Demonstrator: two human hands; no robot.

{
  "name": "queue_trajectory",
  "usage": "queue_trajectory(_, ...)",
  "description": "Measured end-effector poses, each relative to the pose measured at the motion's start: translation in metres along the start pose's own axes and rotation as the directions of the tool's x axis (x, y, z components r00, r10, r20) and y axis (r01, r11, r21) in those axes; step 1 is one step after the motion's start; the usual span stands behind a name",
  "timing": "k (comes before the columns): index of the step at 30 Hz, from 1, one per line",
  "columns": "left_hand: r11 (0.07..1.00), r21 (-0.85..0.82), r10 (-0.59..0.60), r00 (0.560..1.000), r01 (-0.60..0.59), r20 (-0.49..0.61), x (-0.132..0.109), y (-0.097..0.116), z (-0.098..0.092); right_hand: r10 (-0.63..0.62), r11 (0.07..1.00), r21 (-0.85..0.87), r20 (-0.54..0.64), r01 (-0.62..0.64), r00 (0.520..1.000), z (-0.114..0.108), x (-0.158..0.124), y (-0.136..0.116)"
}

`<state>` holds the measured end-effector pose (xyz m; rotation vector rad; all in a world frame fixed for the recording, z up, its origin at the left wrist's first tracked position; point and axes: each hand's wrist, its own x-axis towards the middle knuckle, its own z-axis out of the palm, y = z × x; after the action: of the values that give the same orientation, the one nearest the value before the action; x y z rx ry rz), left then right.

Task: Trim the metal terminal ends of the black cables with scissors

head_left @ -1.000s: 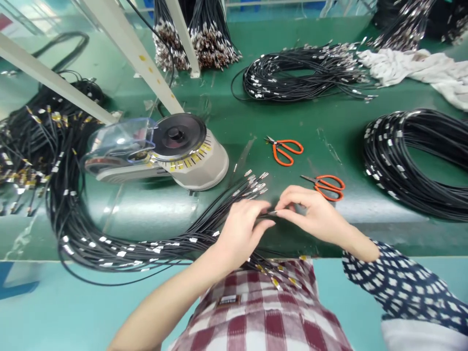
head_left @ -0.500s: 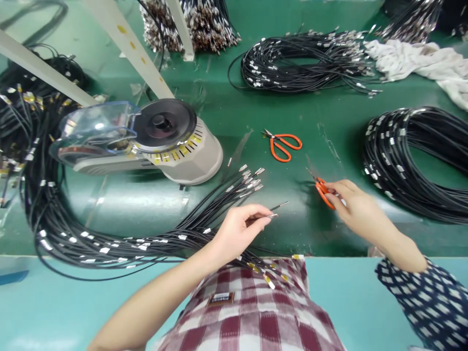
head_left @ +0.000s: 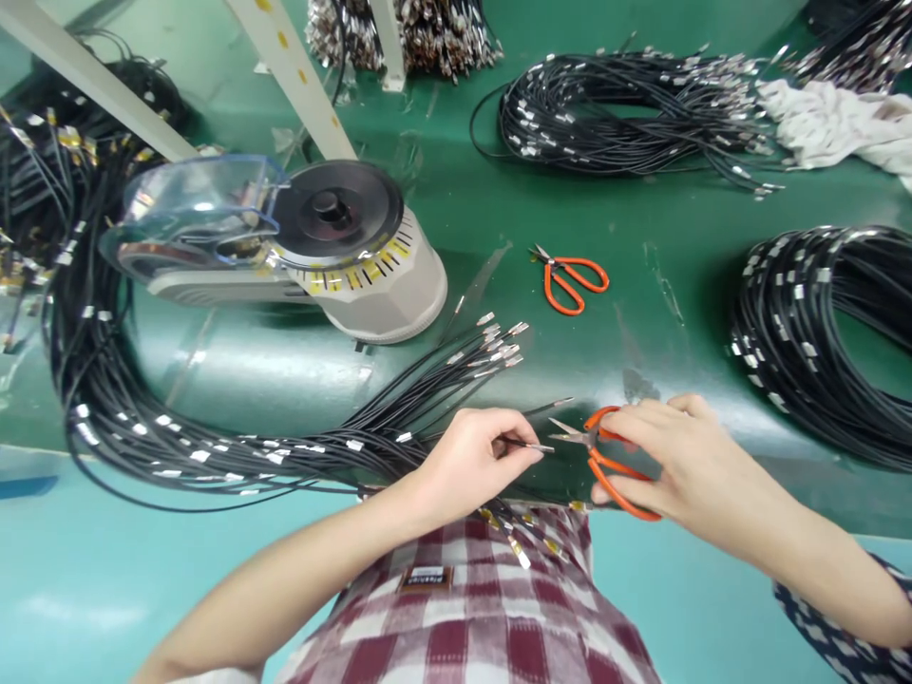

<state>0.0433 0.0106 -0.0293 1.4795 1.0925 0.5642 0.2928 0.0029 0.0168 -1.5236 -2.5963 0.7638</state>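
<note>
My left hand (head_left: 479, 458) pinches the end of a thin black cable (head_left: 525, 443), its pale tip poking out past the thumb and forefinger. Just to the right, my right hand (head_left: 674, 465) holds orange-handled scissors (head_left: 593, 439) with the blades parted and aimed at that tip. A small gap separates the blades from the cable. Beneath and behind my left hand runs a bundle of black cables (head_left: 285, 451) with white tags, some ends lying at the table edge and others fanned out on the green mat. A second pair of orange scissors (head_left: 579, 275) lies farther back.
A grey tape dispenser (head_left: 385, 294) with a black disc stands at the left. Coiled black cables (head_left: 790, 313) lie at the right, and another coil (head_left: 570, 119) at the back beside a white cloth (head_left: 826, 123). White metal posts (head_left: 306, 85) rise behind the dispenser.
My right hand has brought the scissors left and nearer my body, close to the cable tip. The scissors have opened. My left hand keeps its pinch, and the view has shifted slightly.
</note>
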Motion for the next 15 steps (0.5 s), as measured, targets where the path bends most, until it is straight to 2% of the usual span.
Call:
queue_trajectory(6,0.992,0.107,0.069,0.998,-0.069,0.0,-0.003,-0.002,0.002,-0.195,0.944,-0.277,-0.034,0.178,0.98,-0.009,0.01,-0.007)
queue_trajectory(15,0.972,0.217,0.093,0.996,-0.094,0.015,-0.003,0.001,0.002,-0.141,0.917,-0.355,0.141,0.183,0.98,-0.011,0.018,-0.012)
